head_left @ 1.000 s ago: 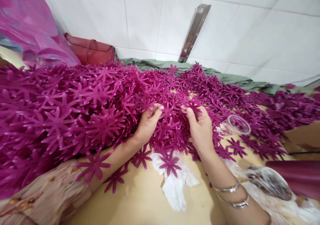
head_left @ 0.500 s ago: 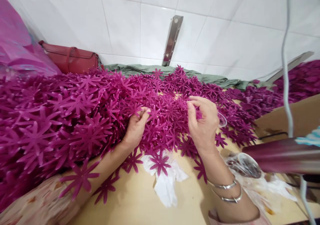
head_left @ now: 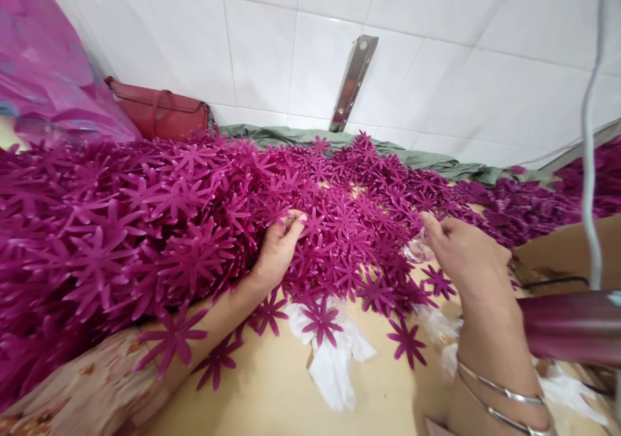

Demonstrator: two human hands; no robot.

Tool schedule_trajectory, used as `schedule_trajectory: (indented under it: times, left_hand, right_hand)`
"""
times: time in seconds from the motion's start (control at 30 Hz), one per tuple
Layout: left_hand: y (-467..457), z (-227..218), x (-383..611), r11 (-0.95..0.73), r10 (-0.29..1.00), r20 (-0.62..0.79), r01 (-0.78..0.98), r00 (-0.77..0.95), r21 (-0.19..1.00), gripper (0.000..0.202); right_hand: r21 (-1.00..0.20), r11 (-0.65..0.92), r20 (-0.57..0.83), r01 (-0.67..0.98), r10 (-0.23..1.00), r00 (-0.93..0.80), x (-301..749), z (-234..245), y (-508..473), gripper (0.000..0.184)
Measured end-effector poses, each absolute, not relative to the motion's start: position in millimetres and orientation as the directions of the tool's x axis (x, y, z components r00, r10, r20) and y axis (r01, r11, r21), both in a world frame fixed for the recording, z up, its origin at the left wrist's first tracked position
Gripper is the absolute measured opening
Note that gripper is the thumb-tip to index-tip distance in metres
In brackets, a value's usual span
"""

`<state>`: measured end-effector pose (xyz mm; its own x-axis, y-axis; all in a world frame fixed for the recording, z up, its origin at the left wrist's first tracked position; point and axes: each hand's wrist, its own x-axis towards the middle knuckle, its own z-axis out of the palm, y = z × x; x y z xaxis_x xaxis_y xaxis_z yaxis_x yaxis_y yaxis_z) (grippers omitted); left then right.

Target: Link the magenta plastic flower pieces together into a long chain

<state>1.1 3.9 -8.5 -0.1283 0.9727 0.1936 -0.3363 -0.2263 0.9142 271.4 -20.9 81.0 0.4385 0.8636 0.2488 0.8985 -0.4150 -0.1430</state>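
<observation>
My left hand [head_left: 277, 248] rests against the heap of purple artificial flower pieces [head_left: 194, 261], thumb and forefinger pinched at a petal. A purple flower piece [head_left: 272, 211] overlaps those fingertips. To the right, my right hand [head_left: 468, 255] is raised over the table with thumb and forefinger pressed together; what they hold, if anything, is too small to make out. Just left of it shows a clear plastic item [head_left: 420, 248], partly hidden by the hand. One loose flower [head_left: 173, 340] lies across my left forearm.
White crumpled tissue [head_left: 334, 371] lies on the pale table [head_left: 272, 391] under a flower. A red bag [head_left: 158, 109] and pink plastic sack [head_left: 58, 67] stand at back left. To the right are a white cable [head_left: 588, 164], a cardboard box [head_left: 567, 248] and a dark purple cylinder [head_left: 572, 326].
My right hand has moved right, away from the middle of the heap, uncovering flowers there. My left hand keeps its pinch at the same spot. The whole view has shifted slightly left.
</observation>
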Motion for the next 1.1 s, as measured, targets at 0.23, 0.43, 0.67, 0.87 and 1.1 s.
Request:
schedule_trajectory:
  times: [0.23, 0.43, 0.67, 0.87, 1.1]
  left_hand:
    - [5, -12, 1, -0.236, 0.971, 0.206, -0.33, -0.124, 0.914, 0.013]
    - [5, -12, 1, -0.234, 0.971, 0.203, -0.338, -0.126, 0.912, 0.015]
    - [4, -10, 1, -0.21, 0.977, 0.186, -0.358, -0.101, 0.91, 0.014]
    - [3, -6, 1, -0.182, 0.983, 0.167, -0.407, -0.073, 0.895, 0.015]
    - [3, -7, 2, -0.188, 0.981, 0.156, -0.398, -0.111, 0.898, 0.014]
  right_hand:
    - [-0.069, -0.422, 0.024, 0.904, 0.905, 0.424, 277, 64, -12, 0.066]
    - [-0.05, -0.486, 0.126, 0.872, 0.863, 0.489, 263, 86, -24, 0.052]
    - [-0.529, 0.119, 0.524, 0.84, 0.825, 0.214, 207, 111, -51, 0.024]
    - [-0.813, 0.439, 0.429, 0.383, 0.896, -0.115, 146, 73, -39, 0.022]
    - [-0.834, 0.454, 0.508, 0.314, 0.854, 0.115, 146, 51, -35, 0.017]
